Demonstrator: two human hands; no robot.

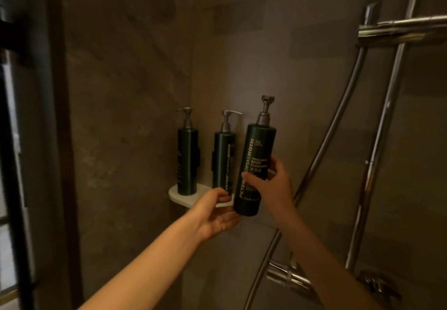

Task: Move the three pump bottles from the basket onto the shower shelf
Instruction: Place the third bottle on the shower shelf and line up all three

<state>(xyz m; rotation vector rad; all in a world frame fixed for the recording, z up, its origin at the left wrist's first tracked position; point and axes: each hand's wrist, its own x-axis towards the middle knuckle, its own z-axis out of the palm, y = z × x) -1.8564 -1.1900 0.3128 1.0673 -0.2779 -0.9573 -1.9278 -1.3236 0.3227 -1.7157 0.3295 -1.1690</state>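
Right hand (271, 184) grasps the third pump bottle (256, 164) around its lower middle, thumb across the front label, fingers wrapped behind; grip clenched on it. Bottle is dark green, tilted slightly with its top leaning right, pump head facing the camera, held in the air just in front and right of the shower shelf (180, 196), base not on the shelf. Label reads body cleanser

Left hand (215, 213) is cupped open under and beside the bottle's base, fingers curled loosely; grip released, fingertips look to be touching or almost touching the bottom edge, cannot tell which

Two other pump bottles already stand upright on the small white corner shelf: first bottle (187, 159) at the left in the corner, second bottle (223, 159) just right of it, the two near but apart. Held bottle overlaps the second one's right edge in view

Chrome shower hose (333, 126) and riser rail (384, 126) run down the wall at right, mixer valve (290, 278) below
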